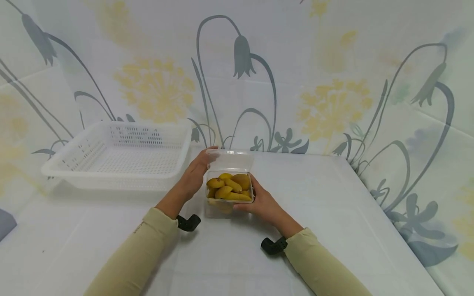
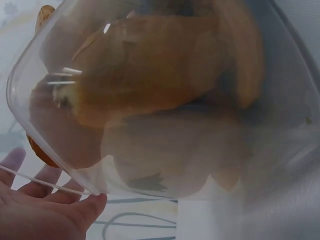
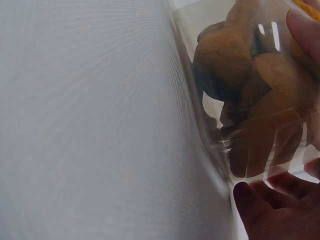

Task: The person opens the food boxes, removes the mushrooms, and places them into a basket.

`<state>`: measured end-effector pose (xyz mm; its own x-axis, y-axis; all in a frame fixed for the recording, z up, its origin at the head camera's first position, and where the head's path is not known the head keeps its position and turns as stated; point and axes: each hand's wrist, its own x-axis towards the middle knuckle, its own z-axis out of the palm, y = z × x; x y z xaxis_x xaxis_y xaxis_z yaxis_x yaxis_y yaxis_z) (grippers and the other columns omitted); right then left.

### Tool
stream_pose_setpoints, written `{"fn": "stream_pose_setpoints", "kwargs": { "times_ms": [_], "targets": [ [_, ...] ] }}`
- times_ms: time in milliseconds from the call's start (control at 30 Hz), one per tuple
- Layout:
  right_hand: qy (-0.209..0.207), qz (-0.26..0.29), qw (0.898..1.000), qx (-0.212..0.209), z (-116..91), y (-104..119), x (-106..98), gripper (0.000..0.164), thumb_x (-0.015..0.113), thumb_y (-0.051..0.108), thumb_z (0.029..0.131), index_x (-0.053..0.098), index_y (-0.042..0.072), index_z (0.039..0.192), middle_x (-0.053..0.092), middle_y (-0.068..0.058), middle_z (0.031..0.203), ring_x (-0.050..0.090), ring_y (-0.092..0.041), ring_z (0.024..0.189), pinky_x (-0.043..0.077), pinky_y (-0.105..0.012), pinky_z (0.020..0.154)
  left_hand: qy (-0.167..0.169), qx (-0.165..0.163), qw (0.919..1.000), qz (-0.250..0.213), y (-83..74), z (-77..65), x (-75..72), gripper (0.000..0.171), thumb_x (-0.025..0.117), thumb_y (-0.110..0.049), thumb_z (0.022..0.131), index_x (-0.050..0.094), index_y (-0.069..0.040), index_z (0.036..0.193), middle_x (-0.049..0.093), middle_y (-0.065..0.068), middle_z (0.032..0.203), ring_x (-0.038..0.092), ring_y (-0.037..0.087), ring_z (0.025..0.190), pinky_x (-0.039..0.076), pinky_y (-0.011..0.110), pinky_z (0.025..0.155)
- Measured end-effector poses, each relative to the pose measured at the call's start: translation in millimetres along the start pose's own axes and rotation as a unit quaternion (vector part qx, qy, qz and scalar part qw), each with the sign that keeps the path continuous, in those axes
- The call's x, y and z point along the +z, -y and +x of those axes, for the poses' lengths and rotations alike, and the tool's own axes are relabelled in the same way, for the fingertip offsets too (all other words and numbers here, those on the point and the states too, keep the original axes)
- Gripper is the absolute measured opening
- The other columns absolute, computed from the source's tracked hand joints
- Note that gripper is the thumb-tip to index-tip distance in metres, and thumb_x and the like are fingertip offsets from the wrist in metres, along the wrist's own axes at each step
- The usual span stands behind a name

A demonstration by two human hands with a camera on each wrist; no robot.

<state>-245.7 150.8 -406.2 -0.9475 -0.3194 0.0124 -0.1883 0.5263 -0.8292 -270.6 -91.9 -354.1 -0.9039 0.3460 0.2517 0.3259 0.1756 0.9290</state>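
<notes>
A clear plastic box (image 1: 214,210) stands on the white table, filled with several yellow fruit-shaped pieces (image 1: 232,187). Its hinged lid (image 1: 230,161) is raised at the far side. My left hand (image 1: 193,174) is at the back left and holds the lid's edge; in the left wrist view its thumb is by a corner and the fingers lie behind the thin edge. My right hand (image 1: 263,203) grips the box's right side, thumb at the front and fingers around the side. In the right wrist view, the yellow pieces show through the clear wall beside the right hand's fingers (image 3: 285,195).
A white perforated plastic basket (image 1: 111,181) sits at the left, close to my left forearm. Behind the table hangs a flower-printed cloth (image 1: 289,82), which continues down the right side. A grey object (image 1: 5,224) shows at the left edge.
</notes>
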Motion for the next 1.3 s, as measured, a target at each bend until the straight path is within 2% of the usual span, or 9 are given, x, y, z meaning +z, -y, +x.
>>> {"fn": "stream_pose_setpoints", "kwargs": {
  "times_ms": [100, 233, 333, 500, 600, 800, 1000, 1133, 1300],
  "targets": [
    [0.001, -0.001, 1.000, 0.007, -0.4, 0.0, 0.1, 0.116, 0.083, 0.052, 0.068, 0.009, 0.037, 0.155, 0.032, 0.001, 0.157, 0.032, -0.026, 0.144, 0.031, -0.053, 0.115, -0.004, -0.014, 0.9991, -0.040, 4.0, 2.6, -0.5, 0.055, 0.024, -0.051, 0.104, 0.030, -0.024, 0.152, 0.031, 0.001, 0.156, 0.026, 0.023, 0.147, 0.018, 0.048, 0.122],
    [0.001, -0.001, 1.000, 0.011, -1.8, -0.3, 0.5, 0.118, 0.083, 0.052, 0.069, 0.008, 0.030, 0.157, 0.030, -0.001, 0.158, 0.031, -0.028, 0.145, 0.030, -0.053, 0.115, -0.009, -0.043, 0.9968, -0.067, 9.5, 4.7, -1.3, 0.055, 0.025, -0.050, 0.104, 0.021, -0.028, 0.155, 0.037, 0.008, 0.153, 0.030, 0.024, 0.146, 0.022, 0.044, 0.121],
    [0.002, 0.000, 1.000, 0.008, -2.4, -0.5, 1.0, 0.118, 0.083, 0.052, 0.069, 0.008, 0.026, 0.157, 0.029, -0.003, 0.159, 0.030, -0.029, 0.145, 0.029, -0.054, 0.116, -0.013, -0.058, 0.9956, -0.072, 13.5, 6.2, -1.0, 0.053, 0.027, -0.048, 0.105, 0.021, -0.032, 0.154, 0.040, 0.006, 0.151, 0.035, 0.024, 0.143, 0.027, 0.042, 0.119],
    [0.022, 0.026, 0.999, 0.008, -2.9, -0.8, -0.2, 0.117, 0.083, 0.050, 0.070, 0.006, 0.032, 0.156, 0.024, -0.001, 0.161, 0.026, -0.028, 0.147, 0.028, -0.053, 0.117, -0.013, -0.067, 0.9941, -0.084, 20.5, 8.2, -0.8, 0.050, 0.029, -0.043, 0.105, 0.021, -0.034, 0.154, 0.044, 0.008, 0.148, 0.044, 0.027, 0.137, 0.033, 0.043, 0.116],
    [0.048, 0.061, 0.997, 0.007, -3.4, -1.9, -2.3, 0.113, 0.083, 0.043, 0.073, 0.006, 0.034, 0.156, 0.022, 0.003, 0.161, 0.027, -0.026, 0.147, 0.028, -0.050, 0.117, -0.014, -0.070, 0.9929, -0.096, 23.0, 9.0, -1.3, 0.050, 0.028, -0.040, 0.106, 0.020, -0.032, 0.155, 0.046, 0.011, 0.146, 0.048, 0.029, 0.134, 0.036, 0.044, 0.114],
    [0.078, 0.099, 0.992, -0.019, -4.0, -5.4, -5.5, 0.107, 0.080, 0.030, 0.077, 0.008, 0.032, 0.156, 0.022, 0.004, 0.160, 0.028, -0.022, 0.146, 0.028, -0.046, 0.118, -0.020, -0.080, 0.9931, -0.084, 25.4, 10.8, -0.7, 0.046, 0.026, -0.043, 0.106, 0.022, -0.040, 0.152, 0.049, 0.011, 0.142, 0.054, 0.028, 0.128, 0.044, 0.042, 0.107],
    [0.087, 0.117, 0.988, -0.047, -3.8, -6.6, -5.5, 0.110, 0.081, 0.025, 0.077, 0.005, 0.029, 0.156, 0.022, -0.001, 0.160, 0.031, -0.025, 0.144, 0.031, -0.047, 0.116, -0.019, -0.101, 0.9861, -0.131, 31.1, 14.2, 1.3, 0.047, 0.027, -0.042, 0.106, 0.020, -0.040, 0.153, 0.049, 0.011, 0.141, 0.055, 0.030, 0.126, 0.044, 0.043, 0.108],
    [0.086, 0.118, 0.988, -0.055, -3.5, -6.3, -5.2, 0.109, 0.082, 0.023, 0.077, 0.006, 0.032, 0.156, 0.023, 0.000, 0.159, 0.032, -0.024, 0.144, 0.033, -0.046, 0.115, -0.026, -0.114, 0.9820, -0.148, 33.0, 14.9, 1.8, 0.046, 0.027, -0.040, 0.106, 0.021, -0.041, 0.152, 0.050, 0.010, 0.140, 0.056, 0.032, 0.124, 0.043, 0.044, 0.109],
    [0.083, 0.111, 0.989, -0.050, -2.4, -7.5, -5.5, 0.109, 0.082, 0.023, 0.077, 0.006, 0.036, 0.155, 0.024, 0.004, 0.158, 0.032, -0.021, 0.144, 0.033, -0.044, 0.115, -0.029, -0.122, 0.9821, -0.141, 33.4, 15.6, 2.6, 0.045, 0.027, -0.040, 0.106, 0.021, -0.045, 0.151, 0.051, 0.011, 0.140, 0.058, 0.034, 0.123, 0.039, 0.045, 0.112]
  ]
}}
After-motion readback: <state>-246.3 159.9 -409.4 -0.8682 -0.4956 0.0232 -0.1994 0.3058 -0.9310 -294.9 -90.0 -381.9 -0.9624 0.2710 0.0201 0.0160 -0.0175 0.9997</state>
